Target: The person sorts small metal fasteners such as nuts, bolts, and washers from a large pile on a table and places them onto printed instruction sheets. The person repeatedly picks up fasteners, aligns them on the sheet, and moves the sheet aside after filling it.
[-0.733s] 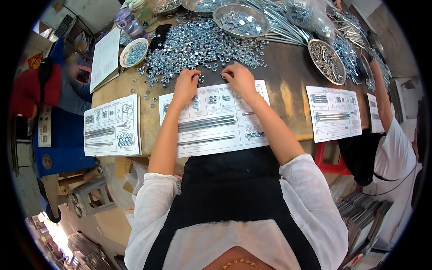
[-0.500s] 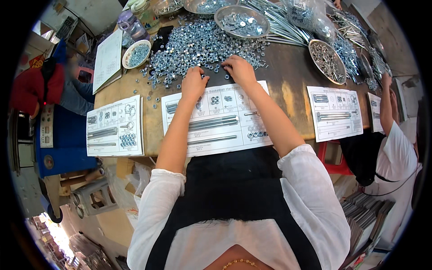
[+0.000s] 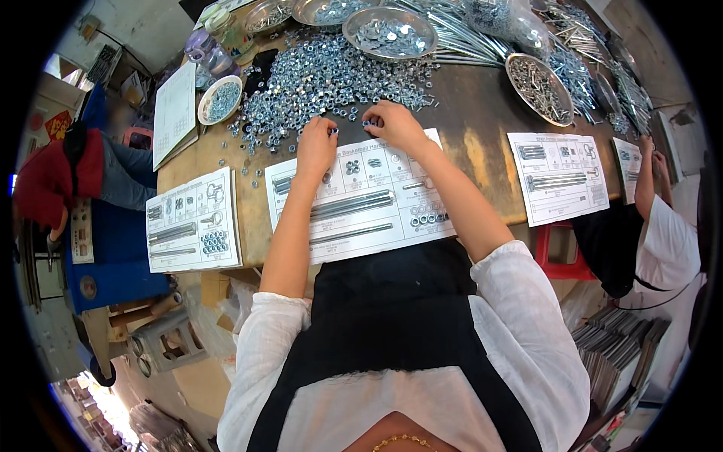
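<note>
My left hand (image 3: 317, 142) is at the near edge of a wide pile of loose metal nuts (image 3: 324, 74), its fingers closed on a small nut (image 3: 333, 131). A short gap to the right, my right hand (image 3: 395, 124) pinches one or more nuts (image 3: 368, 123) between thumb and fingers. Both forearms reach over a printed sheet (image 3: 350, 218) that pictures bolts, rods and nuts. A few stray nuts lie on the dark tabletop around my hands.
Metal bowls of washers (image 3: 389, 33) and small screws (image 3: 539, 89) stand beyond, near long rods (image 3: 471, 38). A white bowl (image 3: 221, 100) holds small parts. Other sheets (image 3: 194, 220) lie left and right. One person in red (image 3: 56, 177) is at left; another person's hand (image 3: 646, 154) is at right.
Both hands have drawn slightly back from the pile, and nuts now show at their fingertips. The view has shifted a little. The person in red has moved an arm lower.
</note>
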The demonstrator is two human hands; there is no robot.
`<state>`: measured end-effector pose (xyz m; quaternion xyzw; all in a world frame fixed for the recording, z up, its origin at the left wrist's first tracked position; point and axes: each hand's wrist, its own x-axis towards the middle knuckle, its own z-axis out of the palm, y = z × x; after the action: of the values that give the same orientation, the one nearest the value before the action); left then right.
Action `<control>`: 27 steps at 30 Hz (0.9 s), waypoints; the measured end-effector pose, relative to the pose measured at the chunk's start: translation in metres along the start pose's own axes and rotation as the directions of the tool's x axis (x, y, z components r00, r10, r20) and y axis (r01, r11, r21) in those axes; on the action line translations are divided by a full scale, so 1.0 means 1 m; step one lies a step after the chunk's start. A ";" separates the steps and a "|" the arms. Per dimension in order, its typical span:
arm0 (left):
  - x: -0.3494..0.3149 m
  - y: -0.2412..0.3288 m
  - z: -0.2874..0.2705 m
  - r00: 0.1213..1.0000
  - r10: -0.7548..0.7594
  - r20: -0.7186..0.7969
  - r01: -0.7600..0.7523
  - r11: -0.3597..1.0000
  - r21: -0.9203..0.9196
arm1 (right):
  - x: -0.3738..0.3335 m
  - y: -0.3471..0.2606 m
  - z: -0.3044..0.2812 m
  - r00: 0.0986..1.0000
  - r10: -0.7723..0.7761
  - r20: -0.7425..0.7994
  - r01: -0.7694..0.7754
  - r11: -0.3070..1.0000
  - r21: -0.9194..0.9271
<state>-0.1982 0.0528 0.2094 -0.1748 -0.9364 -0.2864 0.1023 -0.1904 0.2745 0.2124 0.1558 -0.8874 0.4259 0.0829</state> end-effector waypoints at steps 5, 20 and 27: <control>-0.025 0.039 -0.024 0.988 -0.107 0.109 0.143 0.892 -0.428 | -0.046 -0.036 -0.051 0.994 0.113 -0.006 -0.109 0.972 0.207; -0.114 0.144 0.019 0.895 0.313 0.319 -0.214 0.926 -0.310 | -0.181 -0.043 -0.085 0.976 0.192 0.099 -0.193 0.981 -0.006; -0.129 0.144 0.017 0.911 0.308 0.275 -0.200 0.912 -0.359 | -0.190 -0.045 -0.082 0.970 0.224 0.093 -0.225 0.974 -0.002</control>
<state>-0.0257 0.1396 0.2297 -0.3560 -0.8492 -0.3871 -0.0470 0.0052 0.3507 0.2432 0.0744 -0.9004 0.4285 -0.0077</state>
